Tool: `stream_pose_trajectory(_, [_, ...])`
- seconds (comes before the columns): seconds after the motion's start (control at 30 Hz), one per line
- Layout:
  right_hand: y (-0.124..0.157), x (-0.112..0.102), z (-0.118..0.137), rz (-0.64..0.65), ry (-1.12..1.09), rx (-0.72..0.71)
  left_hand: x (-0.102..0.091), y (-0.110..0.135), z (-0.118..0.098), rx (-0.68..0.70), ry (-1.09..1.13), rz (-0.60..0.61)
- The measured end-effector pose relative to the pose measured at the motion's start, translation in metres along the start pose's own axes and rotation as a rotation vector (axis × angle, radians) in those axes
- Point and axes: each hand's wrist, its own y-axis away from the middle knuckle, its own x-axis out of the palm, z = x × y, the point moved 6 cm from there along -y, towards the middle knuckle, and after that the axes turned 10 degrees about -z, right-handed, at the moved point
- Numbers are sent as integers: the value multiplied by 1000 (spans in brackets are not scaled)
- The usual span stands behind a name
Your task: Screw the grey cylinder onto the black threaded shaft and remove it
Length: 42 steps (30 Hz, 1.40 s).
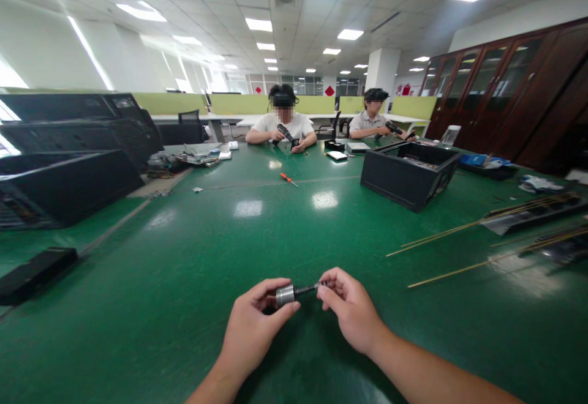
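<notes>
My left hand (255, 324) is closed around the body of a small tool whose silver chuck (285, 294) sticks out past the thumb. A dark bit (307, 289) runs from the chuck to the right. My right hand (349, 309) pinches the far end of that bit between thumb and fingers. Both hands hover low over the green table (193, 251) near its front edge.
A black open case (407, 174) stands at mid right. Thin brass rods (459, 229) and dark parts lie at the right. Black computer cases (64, 165) are stacked at the left, with a flat black box (34, 272) near them. A red screwdriver (288, 179) lies mid table. Two people sit at the far end.
</notes>
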Motion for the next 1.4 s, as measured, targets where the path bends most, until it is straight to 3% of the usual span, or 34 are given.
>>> stream_pose_trajectory(0.73, [-1,-1,3,-27,-44,19,-1,1,1,-1,19,0])
stream_pose_trajectory(0.93, [-1,-11,11,-136,-132,-17,-4,-2,1,31,-26,-38])
stream_pose_trajectory(1.03, [-3,-13,8,-175,-162,37,-7,-4,0,48,-71,-98])
stream_pose_trajectory(1.2, [-8,-10,4,-157,-196,101,-9,-9,2,-18,110,-159])
stream_pose_trajectory(1.4, [-11,-7,6,-110,-174,71,-7,-11,7,-126,230,-201])
